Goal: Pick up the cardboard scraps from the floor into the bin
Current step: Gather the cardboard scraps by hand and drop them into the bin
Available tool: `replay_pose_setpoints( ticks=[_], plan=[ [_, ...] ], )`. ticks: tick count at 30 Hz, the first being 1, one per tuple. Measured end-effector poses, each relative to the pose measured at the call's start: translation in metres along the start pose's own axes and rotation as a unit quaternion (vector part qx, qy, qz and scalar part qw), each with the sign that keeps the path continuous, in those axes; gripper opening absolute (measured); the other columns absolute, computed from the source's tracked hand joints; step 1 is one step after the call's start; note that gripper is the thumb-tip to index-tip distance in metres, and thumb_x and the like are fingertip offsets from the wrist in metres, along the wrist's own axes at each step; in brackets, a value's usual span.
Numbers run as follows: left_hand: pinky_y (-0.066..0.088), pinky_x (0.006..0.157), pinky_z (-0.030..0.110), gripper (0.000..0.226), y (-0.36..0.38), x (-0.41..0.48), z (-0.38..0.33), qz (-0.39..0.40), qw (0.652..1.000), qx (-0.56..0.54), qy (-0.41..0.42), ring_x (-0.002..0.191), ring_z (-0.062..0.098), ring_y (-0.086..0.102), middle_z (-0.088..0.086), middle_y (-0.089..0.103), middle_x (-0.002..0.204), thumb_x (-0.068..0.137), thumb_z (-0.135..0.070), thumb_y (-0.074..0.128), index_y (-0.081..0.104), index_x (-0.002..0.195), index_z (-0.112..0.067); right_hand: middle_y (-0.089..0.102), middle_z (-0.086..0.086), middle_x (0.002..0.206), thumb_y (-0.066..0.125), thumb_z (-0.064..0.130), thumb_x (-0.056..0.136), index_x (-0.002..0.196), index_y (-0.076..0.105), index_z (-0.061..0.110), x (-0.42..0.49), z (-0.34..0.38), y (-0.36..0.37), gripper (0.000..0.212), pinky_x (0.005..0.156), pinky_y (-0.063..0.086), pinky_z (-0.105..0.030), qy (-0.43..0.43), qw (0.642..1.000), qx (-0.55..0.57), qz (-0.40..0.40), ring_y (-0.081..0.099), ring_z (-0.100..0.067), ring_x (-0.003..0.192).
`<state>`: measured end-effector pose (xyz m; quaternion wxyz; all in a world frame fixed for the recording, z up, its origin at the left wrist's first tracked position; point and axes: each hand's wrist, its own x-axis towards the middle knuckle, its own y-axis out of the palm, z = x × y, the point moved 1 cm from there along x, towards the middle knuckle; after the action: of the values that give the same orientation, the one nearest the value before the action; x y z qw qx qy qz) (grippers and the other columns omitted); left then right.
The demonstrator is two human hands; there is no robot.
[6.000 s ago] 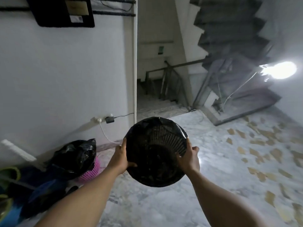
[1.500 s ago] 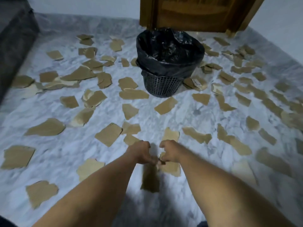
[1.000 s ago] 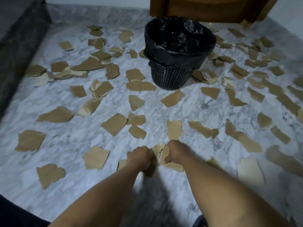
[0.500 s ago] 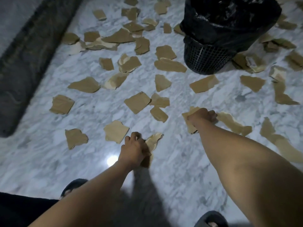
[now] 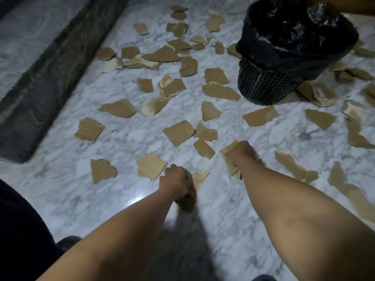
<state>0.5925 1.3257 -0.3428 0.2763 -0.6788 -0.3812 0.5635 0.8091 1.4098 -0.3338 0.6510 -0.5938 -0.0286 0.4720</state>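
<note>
Several torn brown cardboard scraps lie scattered over the marble floor (image 5: 125, 142). The bin (image 5: 263, 88), a black mesh basket lined with a black plastic bag, stands at the upper right. My left hand (image 5: 174, 184) grips a bent scrap (image 5: 199, 178) low in the middle of the view. My right hand (image 5: 240, 152) grips another scrap (image 5: 229, 153) a little further ahead, its fingers curled under and hidden. A flat scrap (image 5: 151, 166) lies just left of my left hand.
A dark raised ledge (image 5: 50, 78) runs along the left side of the floor. The tips of my shoes show at the bottom edge (image 5: 68, 241). Scraps crowd round the bin's base and the right side (image 5: 320, 118).
The view has shifted left and pulled back a little. Both hands keep hold of their scraps; the right hand has drawn slightly nearer.
</note>
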Motion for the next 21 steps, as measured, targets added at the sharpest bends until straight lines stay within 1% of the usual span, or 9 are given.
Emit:
replay_pose_setpoints(
  ticks=[2, 5, 8, 10, 12, 14, 16, 18, 21],
  plan=[
    [0.049, 0.084, 0.040, 0.042, 0.003, -0.007, -0.001, -0.016, 0.999, -0.020, 0.033, 0.113, 0.029, 0.051, 0.009, 0.049, 0.119, 0.082, -0.026, 0.067, 0.048, 0.118, -0.013, 0.065, -0.018, 0.120, 0.069, 0.014, 0.090, 0.122, 0.058, -0.001, -0.015, 0.003, -0.010, 0.037, 0.071, 0.043, -0.034, -0.019, 0.999, -0.021, 0.031, 0.062, -0.036, 0.109],
    [0.048, 0.069, 0.038, 0.028, -0.007, -0.013, 0.004, -0.019, 0.993, -0.080, 0.087, 0.092, 0.032, 0.061, 0.012, 0.061, 0.104, 0.085, -0.022, 0.063, 0.043, 0.103, -0.015, 0.066, -0.019, 0.116, 0.082, 0.028, 0.081, 0.122, 0.057, -0.005, -0.023, 0.016, -0.014, 0.059, 0.069, 0.051, -0.035, -0.044, 0.995, 0.010, 0.087, 0.065, -0.035, 0.102],
    [0.053, 0.068, 0.042, 0.035, -0.025, -0.007, 0.030, -0.058, 0.978, -0.190, 0.058, 0.080, 0.027, 0.063, 0.009, 0.066, 0.092, 0.078, -0.024, 0.074, 0.047, 0.099, -0.018, 0.062, -0.017, 0.126, 0.086, 0.036, 0.075, 0.127, 0.053, -0.007, -0.031, 0.039, -0.004, 0.075, 0.089, 0.054, -0.039, -0.097, 0.989, 0.016, 0.110, 0.060, -0.035, 0.115],
    [0.054, 0.068, 0.040, 0.035, -0.038, -0.001, 0.052, -0.107, 0.964, -0.242, 0.007, 0.078, 0.025, 0.063, 0.003, 0.067, 0.087, 0.075, -0.029, 0.078, 0.052, 0.095, -0.021, 0.058, -0.015, 0.135, 0.085, 0.045, 0.072, 0.135, 0.051, 0.001, -0.038, 0.053, 0.010, 0.084, 0.099, 0.051, -0.043, -0.121, 0.987, -0.005, 0.106, 0.055, -0.035, 0.123],
    [0.053, 0.070, 0.039, 0.030, -0.045, 0.003, 0.076, -0.142, 0.956, -0.253, -0.046, 0.083, 0.026, 0.062, 0.002, 0.065, 0.088, 0.076, -0.035, 0.075, 0.055, 0.093, -0.021, 0.052, -0.014, 0.141, 0.080, 0.052, 0.075, 0.140, 0.049, 0.009, -0.046, 0.063, 0.026, 0.084, 0.104, 0.046, -0.046, -0.137, 0.985, -0.048, 0.093, 0.049, -0.035, 0.128],
    [0.051, 0.078, 0.042, 0.030, -0.044, 0.008, 0.096, -0.161, 0.962, -0.197, -0.097, 0.097, 0.030, 0.059, 0.004, 0.063, 0.100, 0.079, -0.040, 0.072, 0.058, 0.100, -0.022, 0.044, -0.013, 0.145, 0.074, 0.055, 0.079, 0.139, 0.050, 0.014, -0.057, 0.067, 0.040, 0.076, 0.107, 0.040, -0.051, -0.148, 0.982, -0.095, 0.076, 0.041, -0.037, 0.133],
    [0.048, 0.087, 0.045, 0.043, -0.037, 0.009, 0.108, -0.162, 0.971, -0.119, -0.128, 0.114, 0.032, 0.048, 0.007, 0.053, 0.120, 0.083, -0.045, 0.070, 0.058, 0.114, -0.019, 0.044, -0.010, 0.141, 0.071, 0.052, 0.082, 0.132, 0.054, 0.019, -0.064, 0.069, 0.049, 0.062, 0.106, 0.039, -0.055, -0.147, 0.982, -0.109, 0.046, 0.041, -0.037, 0.130],
    [0.046, 0.090, 0.045, 0.055, -0.034, 0.010, 0.113, -0.164, 0.972, -0.106, -0.131, 0.119, 0.032, 0.040, 0.007, 0.044, 0.131, 0.082, -0.050, 0.071, 0.055, 0.123, -0.017, 0.049, -0.008, 0.135, 0.073, 0.045, 0.082, 0.128, 0.053, 0.022, -0.065, 0.070, 0.055, 0.055, 0.102, 0.042, -0.054, -0.141, 0.985, -0.096, 0.031, 0.047, -0.035, 0.125],
    [0.049, 0.088, 0.042, 0.055, -0.035, 0.021, 0.113, -0.137, 0.967, -0.190, -0.099, 0.114, 0.033, 0.045, 0.011, 0.043, 0.127, 0.078, -0.040, 0.080, 0.055, 0.120, -0.015, 0.051, -0.008, 0.135, 0.080, 0.036, 0.077, 0.136, 0.040, 0.019, -0.065, 0.073, 0.057, 0.073, 0.103, 0.041, -0.050, -0.122, 0.990, -0.055, 0.032, 0.052, -0.035, 0.122]
  ],
)
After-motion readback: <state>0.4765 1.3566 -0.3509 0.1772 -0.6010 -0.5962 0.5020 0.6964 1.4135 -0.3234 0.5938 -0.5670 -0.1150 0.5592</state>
